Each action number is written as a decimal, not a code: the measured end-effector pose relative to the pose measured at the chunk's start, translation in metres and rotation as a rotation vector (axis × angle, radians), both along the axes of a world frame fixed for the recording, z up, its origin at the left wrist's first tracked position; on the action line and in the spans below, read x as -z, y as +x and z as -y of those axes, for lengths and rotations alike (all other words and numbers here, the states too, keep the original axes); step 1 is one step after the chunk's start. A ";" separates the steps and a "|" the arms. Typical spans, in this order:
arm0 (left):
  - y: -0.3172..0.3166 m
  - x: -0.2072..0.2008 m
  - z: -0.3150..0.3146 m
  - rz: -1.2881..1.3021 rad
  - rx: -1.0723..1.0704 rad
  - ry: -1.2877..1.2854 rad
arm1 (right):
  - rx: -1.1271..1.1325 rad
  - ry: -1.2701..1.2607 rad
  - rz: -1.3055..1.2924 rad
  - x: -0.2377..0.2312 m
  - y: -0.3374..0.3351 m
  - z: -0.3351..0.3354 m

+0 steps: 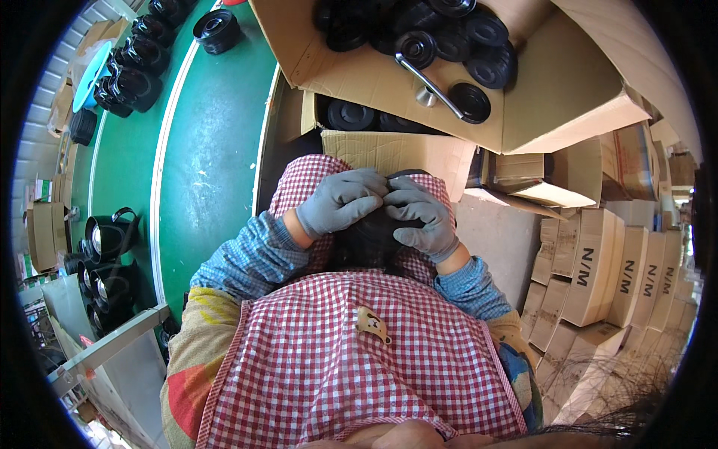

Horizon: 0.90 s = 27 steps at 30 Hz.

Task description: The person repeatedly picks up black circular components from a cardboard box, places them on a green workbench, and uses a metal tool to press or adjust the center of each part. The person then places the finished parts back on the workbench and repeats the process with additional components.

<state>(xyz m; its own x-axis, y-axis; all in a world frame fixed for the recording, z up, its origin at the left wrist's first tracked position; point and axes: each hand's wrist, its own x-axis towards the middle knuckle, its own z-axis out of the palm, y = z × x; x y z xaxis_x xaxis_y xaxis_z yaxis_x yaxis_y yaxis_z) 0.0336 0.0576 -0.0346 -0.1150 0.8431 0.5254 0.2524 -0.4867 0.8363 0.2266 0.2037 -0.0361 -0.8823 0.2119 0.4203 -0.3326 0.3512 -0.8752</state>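
Observation:
In my lap, between my knees, lies a dark rounded black part (368, 241), mostly covered by my hands and the apron. My left hand (342, 200), in a grey glove, curls over its far left edge. My right hand (423, 217), gloved likewise, grips its far right side with bent fingers. The fingertips of both hands meet at the far rim. What the fingers do there is hidden.
An open cardboard box (550, 120) beyond my knees holds black round lids (486, 30) and a metal bar (430, 86). On the left, a green conveyor belt (213, 142) carries a black round piece (217, 31) and glossy black jugs (111, 238). Cartons (591, 262) stack at right.

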 end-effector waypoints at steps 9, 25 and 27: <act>0.023 -0.063 0.025 -0.640 -0.115 -0.206 | 0.135 -0.004 0.166 0.010 -0.011 -0.010; 0.018 -0.051 0.022 -0.725 -0.318 -0.320 | 0.210 0.326 0.277 -0.021 0.007 0.008; 0.034 -0.060 0.022 -0.790 -0.227 -0.287 | 0.299 0.203 0.261 -0.015 0.014 0.025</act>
